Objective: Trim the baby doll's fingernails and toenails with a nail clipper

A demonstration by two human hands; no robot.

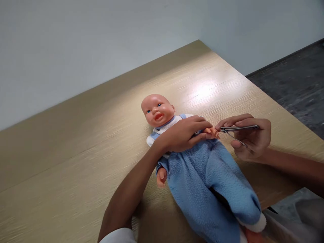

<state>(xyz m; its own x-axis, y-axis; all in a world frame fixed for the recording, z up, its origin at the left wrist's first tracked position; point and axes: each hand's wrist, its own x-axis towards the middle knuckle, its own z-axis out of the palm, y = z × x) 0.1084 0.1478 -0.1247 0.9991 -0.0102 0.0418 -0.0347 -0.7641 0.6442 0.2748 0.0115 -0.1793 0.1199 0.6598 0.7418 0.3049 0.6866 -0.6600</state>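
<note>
A baby doll [194,175] in a blue and white fleece suit lies on its back, its head toward the far side. My left hand [183,133] reaches across the doll's chest, its fingers closed around the doll's hand [214,132] so that the small fingers stick out. From the right, my right hand [253,135] holds a metal nail clipper [239,128] between thumb and fingers. The clipper's lever stands apart from its body, and its jaw end is at the doll's fingertips; whether it touches them I cannot tell. The doll's other hand [161,177] rests beside its hip.
The doll lies on a light wooden table [76,162] that meets a pale wall [101,40] at the back. On the right, past the table's edge, is a dark floor [293,81]. The doll's feet reach the table's near edge.
</note>
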